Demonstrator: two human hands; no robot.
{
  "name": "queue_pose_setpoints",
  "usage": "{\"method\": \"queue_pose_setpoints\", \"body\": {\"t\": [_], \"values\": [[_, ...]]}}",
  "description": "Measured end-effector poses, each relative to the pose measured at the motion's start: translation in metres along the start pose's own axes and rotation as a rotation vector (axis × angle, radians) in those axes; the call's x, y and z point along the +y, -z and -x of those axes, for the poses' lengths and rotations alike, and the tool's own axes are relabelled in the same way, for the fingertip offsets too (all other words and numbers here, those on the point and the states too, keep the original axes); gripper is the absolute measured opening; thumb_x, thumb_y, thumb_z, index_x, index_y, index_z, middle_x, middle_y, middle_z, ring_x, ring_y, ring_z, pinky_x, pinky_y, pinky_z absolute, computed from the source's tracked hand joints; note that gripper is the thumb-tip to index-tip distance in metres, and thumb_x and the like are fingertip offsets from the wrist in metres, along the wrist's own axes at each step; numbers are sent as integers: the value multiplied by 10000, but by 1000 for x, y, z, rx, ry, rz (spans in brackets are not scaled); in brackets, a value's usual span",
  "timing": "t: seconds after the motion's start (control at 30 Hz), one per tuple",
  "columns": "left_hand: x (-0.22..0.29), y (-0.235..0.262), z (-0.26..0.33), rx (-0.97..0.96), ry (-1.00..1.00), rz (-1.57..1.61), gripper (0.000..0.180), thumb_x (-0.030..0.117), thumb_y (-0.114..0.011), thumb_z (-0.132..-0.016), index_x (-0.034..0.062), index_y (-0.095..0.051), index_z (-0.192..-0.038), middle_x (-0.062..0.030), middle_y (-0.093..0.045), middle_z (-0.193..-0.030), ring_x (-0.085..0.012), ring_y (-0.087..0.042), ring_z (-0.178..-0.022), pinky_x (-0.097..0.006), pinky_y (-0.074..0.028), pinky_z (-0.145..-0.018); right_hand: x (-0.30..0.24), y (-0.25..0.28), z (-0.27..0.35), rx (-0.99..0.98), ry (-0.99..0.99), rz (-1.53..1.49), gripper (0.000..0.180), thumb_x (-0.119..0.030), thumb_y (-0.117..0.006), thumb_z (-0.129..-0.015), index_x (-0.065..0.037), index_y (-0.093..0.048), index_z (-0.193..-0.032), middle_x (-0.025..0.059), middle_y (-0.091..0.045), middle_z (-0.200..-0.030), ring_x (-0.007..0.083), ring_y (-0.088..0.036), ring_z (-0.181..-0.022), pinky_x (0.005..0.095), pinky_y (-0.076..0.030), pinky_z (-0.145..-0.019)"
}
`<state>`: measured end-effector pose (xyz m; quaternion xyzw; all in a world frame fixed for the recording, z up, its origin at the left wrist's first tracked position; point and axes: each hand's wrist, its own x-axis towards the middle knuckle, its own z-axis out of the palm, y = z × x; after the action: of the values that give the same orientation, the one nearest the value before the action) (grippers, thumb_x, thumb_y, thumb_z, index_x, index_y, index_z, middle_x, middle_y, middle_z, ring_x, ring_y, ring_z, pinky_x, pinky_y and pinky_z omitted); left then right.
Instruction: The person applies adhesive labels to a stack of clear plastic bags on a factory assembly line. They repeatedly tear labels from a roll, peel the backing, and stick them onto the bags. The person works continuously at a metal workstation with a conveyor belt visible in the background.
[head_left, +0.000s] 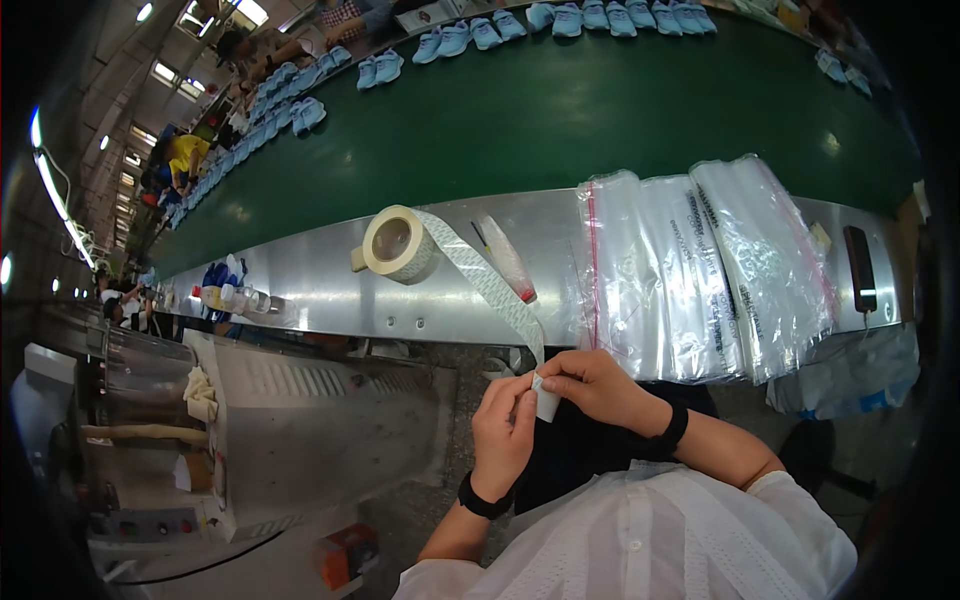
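A roll of pale printed labels (408, 262) stands on the metal ledge, and its label strip (487, 284) runs down off the edge to my hands. My left hand (503, 432) is closed, thumb and fingers pinching the strip near its loose end. From the other side my right hand (603, 388) pinches the same spot, fingertips almost touching those of the left. The white tail of the strip hangs below the fingertips. Whether a single label is being lifted there is too small to tell.
Transparent plastic bags (660, 270) lie stacked right of the strip, beside a dark oblong device (859, 268). A slim red-tipped tube (510, 262) rests behind the strip. Across the green belt (600, 120) stand light-blue shoes (565, 20). A metal machine (330, 420) occupies the lower left.
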<state>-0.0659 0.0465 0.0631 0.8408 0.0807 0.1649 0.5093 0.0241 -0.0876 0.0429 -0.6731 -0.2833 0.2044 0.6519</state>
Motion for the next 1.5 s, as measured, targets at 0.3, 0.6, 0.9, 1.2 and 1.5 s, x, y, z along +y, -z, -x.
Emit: {"method": "queue_pose_setpoints", "body": {"t": [0.3,0.6,0.9,1.2,1.5], "values": [[-10,7,-7,-50,442,638,118,69,-548,-913,-18,-615,-955,-19,-589,-878,-65,-514,-717,-198,-417,-638,-2,-10,-5,158,-8,349,327,-319,-668,-798,-51,-576,-636,90,-573,-613,271,-562,-556,365,-417,-504],[-6,17,-33,339,-82,-117,118,22,-513,-896,-41,-609,-867,-68,-579,-872,-114,-534,-793,-254,-442,-716,12,5,20,72,75,521,347,-362,-618,-830,-73,-540,-655,80,-559,-633,286,-562,-594,381,-421,-525],[-13,-68,-104,-515,334,326,320,168,-563,-897,-4,-583,-1167,-88,-524,-1071,-132,-538,-869,-250,-438,-777,-11,42,59,13,-46,498,203,-271,-630,-828,-69,-610,-813,66,-620,-806,253,-613,-733,355,-482,-630],[-17,-85,-117,-469,-113,-281,315,232,-620,-843,30,-646,-1084,-133,-511,-923,-218,-559,-729,-328,-467,-683,-108,108,84,98,394,-106,136,-123,-664,-817,-9,-602,-860,112,-650,-897,205,-612,-675,310,-486,-593],[-13,-98,-127,-581,228,149,392,216,-577,-890,-6,-557,-1212,-132,-545,-1093,-185,-542,-954,-281,-428,-839,-185,100,94,-143,1005,-860,252,-268,-503,-950,-39,-563,-863,194,-676,-875,99,-415,-397,209,-306,-339]]}}
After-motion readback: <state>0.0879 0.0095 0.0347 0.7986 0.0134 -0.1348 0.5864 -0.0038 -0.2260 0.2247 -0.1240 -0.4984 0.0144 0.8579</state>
